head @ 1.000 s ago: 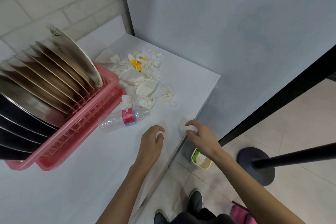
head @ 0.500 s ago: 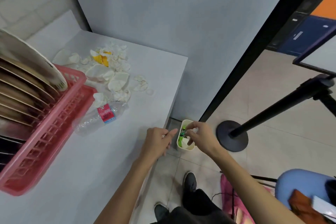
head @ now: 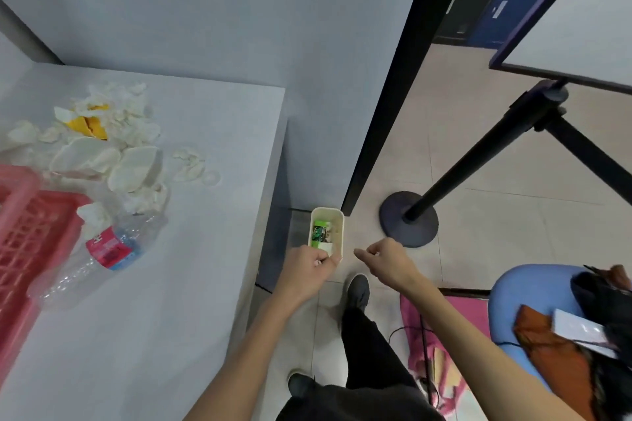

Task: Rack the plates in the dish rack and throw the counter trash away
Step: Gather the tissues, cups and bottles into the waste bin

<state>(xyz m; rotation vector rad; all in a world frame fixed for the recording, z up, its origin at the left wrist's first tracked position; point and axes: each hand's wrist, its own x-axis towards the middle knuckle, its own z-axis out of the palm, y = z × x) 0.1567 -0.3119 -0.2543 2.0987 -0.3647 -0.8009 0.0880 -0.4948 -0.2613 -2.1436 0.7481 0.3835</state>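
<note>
White scrap point(head: 318, 262) pinched in left fingers point(head: 326, 259), over bin point(head: 340, 219).

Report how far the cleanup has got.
Done: some trash already lies in the bin. In hand: the left hand pinches a white scrap over the bin; the right hand is curled, apparently empty. Left: the paper pile and bottle on the counter. Plates cannot be seen; only the rack's corner shows.

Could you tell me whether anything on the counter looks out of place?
Yes: torn white and yellow scraps litter the counter, and a clear plastic bottle lies on its side beside the pink rack.
</note>
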